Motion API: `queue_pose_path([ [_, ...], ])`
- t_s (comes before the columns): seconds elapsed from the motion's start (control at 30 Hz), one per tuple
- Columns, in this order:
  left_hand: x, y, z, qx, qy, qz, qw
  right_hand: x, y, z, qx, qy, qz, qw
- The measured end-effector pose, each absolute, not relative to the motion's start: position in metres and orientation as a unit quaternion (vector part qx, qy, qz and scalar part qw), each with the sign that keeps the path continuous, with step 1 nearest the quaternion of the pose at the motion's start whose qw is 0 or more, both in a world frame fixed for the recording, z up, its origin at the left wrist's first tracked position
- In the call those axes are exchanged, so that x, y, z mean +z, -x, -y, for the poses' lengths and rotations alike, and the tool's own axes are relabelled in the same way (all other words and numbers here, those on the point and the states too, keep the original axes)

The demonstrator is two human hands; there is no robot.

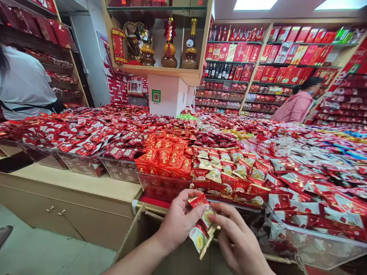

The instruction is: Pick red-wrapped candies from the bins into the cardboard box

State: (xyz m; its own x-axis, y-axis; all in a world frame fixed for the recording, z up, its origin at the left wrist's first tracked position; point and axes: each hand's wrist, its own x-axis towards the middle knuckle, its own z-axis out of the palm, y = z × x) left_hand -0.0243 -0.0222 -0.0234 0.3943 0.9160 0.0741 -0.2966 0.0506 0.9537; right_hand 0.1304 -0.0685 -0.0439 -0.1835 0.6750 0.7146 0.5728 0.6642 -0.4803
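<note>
Several red and gold durian candy packets [200, 236] are between my hands, above an open cardboard box [140, 229]. My left hand [179, 217] is closed on them, its thumb pressed across the upper packet. On the right side my right hand [236, 233] has its fingers bent against the same packets, the fingertips touching their edge. Just beyond my hands lies a heap of matching durian packets [229, 175] in a clear bin. To its left, orange-red packets [169, 156] fill another clear bin.
Clear bins of red packets [86, 141] line the counter [114, 187] at left. White and red packets [323, 210] fill a bin at right. A white pillar [164, 93] stands behind. Two people are beyond the counter's heaps, at far left and right.
</note>
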Motion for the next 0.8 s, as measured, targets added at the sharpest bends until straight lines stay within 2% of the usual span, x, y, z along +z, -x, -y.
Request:
queue_pose_path([
  [0.1, -0.022, 0.024, 0.022, 0.477, -0.528, -0.296, 0.637, -0.040, -0.134, 0.069, 0.238, 0.440, 0.688, 0.526],
  [0.2, -0.021, 0.023, 0.023, 0.466, -0.536, -0.276, 0.648, -0.035, -0.135, 0.068, 0.411, 0.457, 0.592, 0.522],
  [0.3, -0.021, 0.023, 0.026, 0.456, -0.541, -0.278, 0.650, -0.031, -0.130, 0.068, 0.476, 0.456, 0.535, 0.529],
  [0.47, -0.020, 0.023, 0.028, 0.459, -0.543, -0.265, 0.651, -0.029, -0.119, 0.072, 0.492, 0.456, 0.453, 0.587],
  [0.57, -0.021, 0.025, 0.024, 0.454, -0.537, -0.245, 0.668, -0.029, -0.121, 0.074, 0.462, 0.470, 0.467, 0.589],
  [0.67, -0.030, 0.028, 0.017, 0.454, -0.552, -0.262, 0.648, -0.016, -0.139, 0.069, 0.407, 0.495, 0.503, 0.580],
  [0.8, -0.046, 0.028, 0.008, 0.451, -0.574, -0.320, 0.604, 0.033, -0.174, 0.027, 0.255, 0.555, 0.577, 0.542],
])
